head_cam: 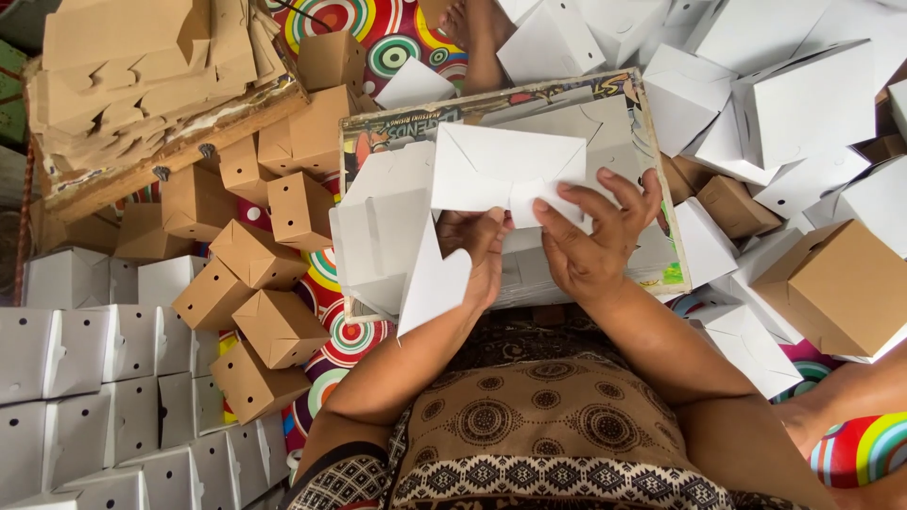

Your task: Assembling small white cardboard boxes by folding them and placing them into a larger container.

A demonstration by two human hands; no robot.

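The person sits with a patterned brown cloth [529, 425] over the lap, both forearms reaching forward over it. The left hand [477, 250] is closed around the underside of a white cardboard box [444, 217] that is only half folded, its flaps sticking out to the left and downward. The right hand [590, 241] grips the same box from the right, thumb and fingers [628, 194] pressed on the top panel where the flaps meet in a shallow V. The box is held just above a flat printed board [652, 142] that rests across the lap and carries a stack of white sheets; the box hangs over the board's near left part.

On the floor mat [378, 42], bright with coloured rings, small brown boxes [255, 283] lie tumbled to the left of the board, some touching its left edge. Nearer the left edge of the view, white finished boxes [104, 378] stand in tight rows. To the right of the board, a heap of larger white boxes [784, 104] is piled loosely, with a few brown boxes [841, 283] among them, one lying near the right forearm. Farther off, at the top left, a wooden tray [179, 156] holds a thick pile of flat brown cardboard blanks [132, 66]. At the top, beyond the board's far edge, a bare foot [477, 33] rests on the mat.
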